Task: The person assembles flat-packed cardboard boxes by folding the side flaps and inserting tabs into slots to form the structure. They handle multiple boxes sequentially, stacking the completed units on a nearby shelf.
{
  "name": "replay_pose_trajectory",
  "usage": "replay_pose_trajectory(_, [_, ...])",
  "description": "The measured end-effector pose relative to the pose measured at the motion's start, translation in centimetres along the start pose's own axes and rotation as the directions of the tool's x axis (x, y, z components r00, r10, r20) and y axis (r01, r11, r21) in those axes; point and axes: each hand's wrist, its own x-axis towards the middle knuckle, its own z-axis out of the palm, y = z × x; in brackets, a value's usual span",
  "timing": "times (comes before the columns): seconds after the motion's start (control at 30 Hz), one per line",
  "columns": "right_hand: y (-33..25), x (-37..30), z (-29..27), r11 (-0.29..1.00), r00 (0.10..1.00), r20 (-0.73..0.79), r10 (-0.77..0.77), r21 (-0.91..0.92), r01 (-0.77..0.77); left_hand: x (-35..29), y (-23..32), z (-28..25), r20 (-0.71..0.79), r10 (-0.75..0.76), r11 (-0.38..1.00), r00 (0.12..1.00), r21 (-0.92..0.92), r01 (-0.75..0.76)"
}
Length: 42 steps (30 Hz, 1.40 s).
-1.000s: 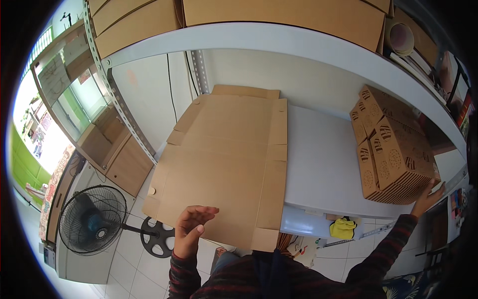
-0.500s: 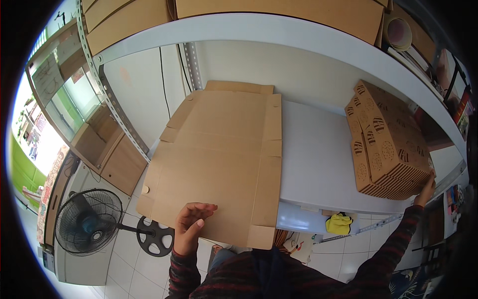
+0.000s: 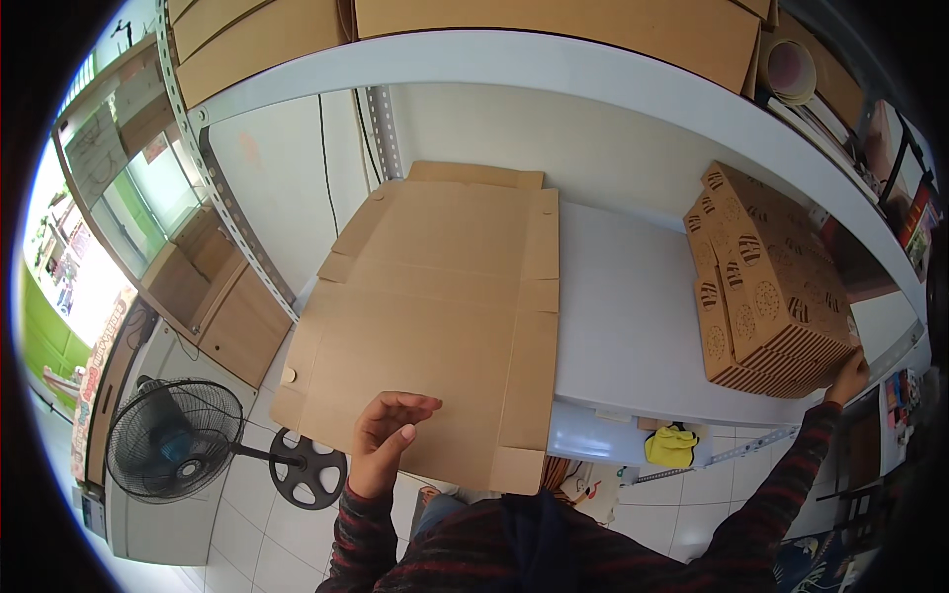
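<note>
An unfolded brown cardboard box blank point(image 3: 425, 316) lies flat on the white shelf, its plain side up, with small flaps along its edges. Over its near part is my left hand point(image 3: 388, 435), holding nothing, thumb apart from the loosely bent fingers. Far to the right stands a stack of flattened cardboard boxes point(image 3: 766, 296) printed with dark pictures. My right arm reaches out to that stack, and my right hand point(image 3: 848, 376) is at its near right corner. The fingers there are small and partly hidden, so their grip is unclear.
The white shelf point(image 3: 623, 296) spans between the blank and the stack. Above it runs a shelf beam point(image 3: 554, 59) bearing cardboard boxes. A black fan point(image 3: 178, 440) stands at the left on the tiled floor. A yellow cloth item point(image 3: 672, 446) lies below the shelf.
My left hand has moved slightly up and to the right over the blank. My right hand stays at the stack's corner, with only a slight shift.
</note>
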Motion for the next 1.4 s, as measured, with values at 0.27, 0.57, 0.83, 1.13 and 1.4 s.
replay_pose_trajectory(0.27, [-19.9,-18.6,4.1,0.661,0.664,-0.054,-0.746,-0.183,0.727,-0.6,-0.8,0.0,-0.069,-0.024,0.999,0.997,-0.04,0.022])
replay_pose_trajectory(0.57, [-21.0,-20.9,6.9,0.489,0.522,0.159,-0.838,-0.206,0.848,-1.5,-0.2,-0.4,-0.113,-0.003,0.999,0.994,-0.038,-0.001])
replay_pose_trajectory(0.83, [-21.1,-21.1,7.5,0.489,0.524,0.163,-0.836,-0.214,0.846,-2.4,-0.1,-1.5,-0.199,0.008,0.998,0.98,-0.053,-0.018])
replay_pose_trajectory(1.13, [-21.3,-21.2,8.1,0.506,0.529,0.168,-0.832,-0.165,0.847,-2.4,-0.3,-0.9,-0.175,0.031,0.998,0.984,-0.056,-0.041])
replay_pose_trajectory(1.4, [-24.2,-28.2,8.5,0.436,0.421,0.153,-0.894,0.081,0.896,-3.1,0.9,-4.3,-0.338,0.414,0.801,0.845,0.577,-0.161])
